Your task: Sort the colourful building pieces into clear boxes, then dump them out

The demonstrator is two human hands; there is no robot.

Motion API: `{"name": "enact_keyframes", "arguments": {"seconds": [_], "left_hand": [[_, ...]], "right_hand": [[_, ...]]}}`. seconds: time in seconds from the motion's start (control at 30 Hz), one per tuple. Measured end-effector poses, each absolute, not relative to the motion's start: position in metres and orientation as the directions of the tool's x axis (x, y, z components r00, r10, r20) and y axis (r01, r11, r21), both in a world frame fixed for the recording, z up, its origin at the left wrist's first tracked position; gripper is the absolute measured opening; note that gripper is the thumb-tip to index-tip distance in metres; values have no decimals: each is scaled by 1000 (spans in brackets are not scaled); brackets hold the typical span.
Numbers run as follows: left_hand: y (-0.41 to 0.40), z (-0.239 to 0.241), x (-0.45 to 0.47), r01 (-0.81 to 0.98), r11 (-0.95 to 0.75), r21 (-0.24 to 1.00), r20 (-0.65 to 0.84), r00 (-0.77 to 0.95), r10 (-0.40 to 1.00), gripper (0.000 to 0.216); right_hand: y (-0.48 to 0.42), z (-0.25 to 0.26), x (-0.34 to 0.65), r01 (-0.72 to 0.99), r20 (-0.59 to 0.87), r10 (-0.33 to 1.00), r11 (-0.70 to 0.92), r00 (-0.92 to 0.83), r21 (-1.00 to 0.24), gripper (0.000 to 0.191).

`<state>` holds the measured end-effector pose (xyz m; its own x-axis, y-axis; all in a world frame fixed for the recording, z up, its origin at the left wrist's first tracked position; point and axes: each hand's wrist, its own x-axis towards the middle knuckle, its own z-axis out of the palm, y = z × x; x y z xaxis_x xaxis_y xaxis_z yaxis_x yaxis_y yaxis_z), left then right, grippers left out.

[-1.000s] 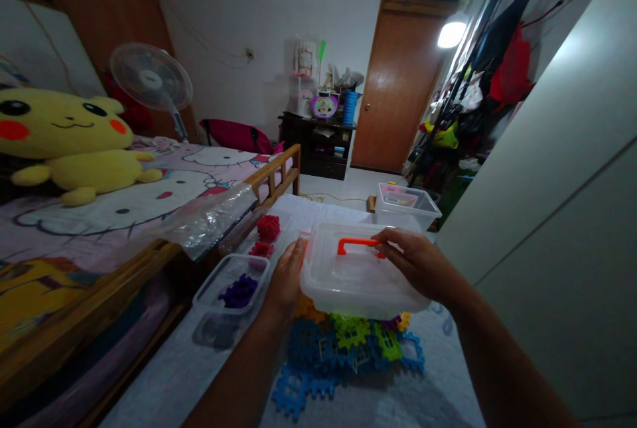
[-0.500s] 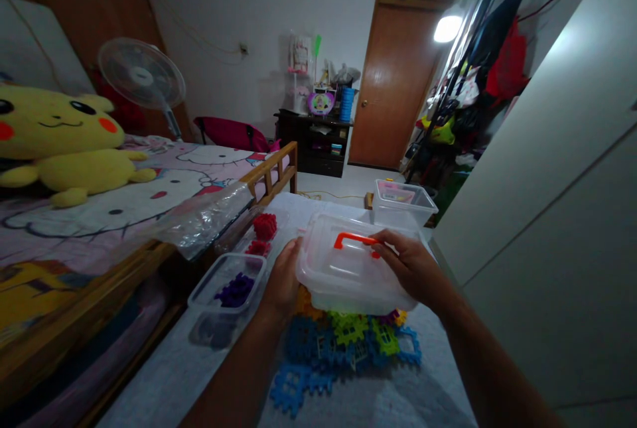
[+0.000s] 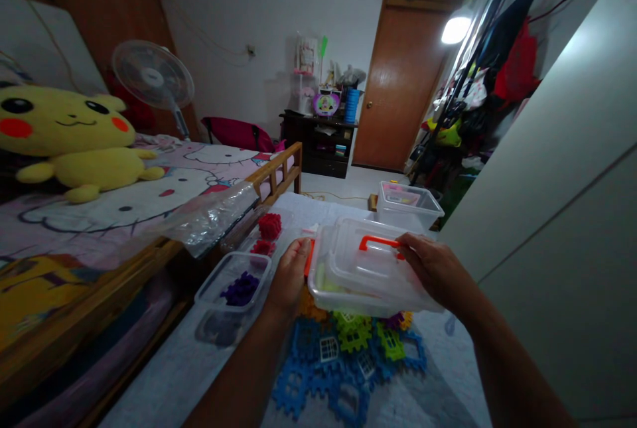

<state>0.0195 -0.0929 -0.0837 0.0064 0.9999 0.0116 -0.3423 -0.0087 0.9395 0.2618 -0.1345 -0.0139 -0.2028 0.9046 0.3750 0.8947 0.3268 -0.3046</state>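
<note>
A clear plastic storage box (image 3: 365,298) with a translucent lid (image 3: 346,252) is held above a pile of toy pieces. My right hand (image 3: 435,270) has its fingers closed on the lid's orange handle (image 3: 377,241). At the box's left side, my left hand (image 3: 289,274) grips the edge by an orange latch (image 3: 309,261), which stands swung outward. Something yellow-green shows faintly through the box wall. Below lie interlocking blue blocks (image 3: 292,383), green blocks (image 3: 354,335) and orange blocks (image 3: 312,307), partly covered by the box.
Left of my hands, an open clear container (image 3: 203,295) holds purple blocks (image 3: 241,288). Red blocks (image 3: 269,226) sit behind it. Another clear bin (image 3: 411,215) stands at the far right. A wooden bed rail (image 3: 271,179) runs along the left; a white cabinet (image 3: 562,262) is at right.
The box has moved right along with both hands, uncovering more blue blocks. The orange latch beside my left hand now shows. The whole view has shifted slightly.
</note>
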Motion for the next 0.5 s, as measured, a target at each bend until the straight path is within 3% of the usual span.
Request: {"name": "enact_keyframes", "arguments": {"seconds": [0.23, 0.5], "left_hand": [[-93, -85, 21, -353, -13, 936, 30, 43, 999, 41], [-94, -84, 19, -415, 58, 908, 0, 140, 990, 51]], "right_hand": [[-128, -16, 253, 862, 409, 863, 426, -296, -276, 28], [-130, -17, 241, 895, 348, 881, 403, -322, -193, 22]]}}
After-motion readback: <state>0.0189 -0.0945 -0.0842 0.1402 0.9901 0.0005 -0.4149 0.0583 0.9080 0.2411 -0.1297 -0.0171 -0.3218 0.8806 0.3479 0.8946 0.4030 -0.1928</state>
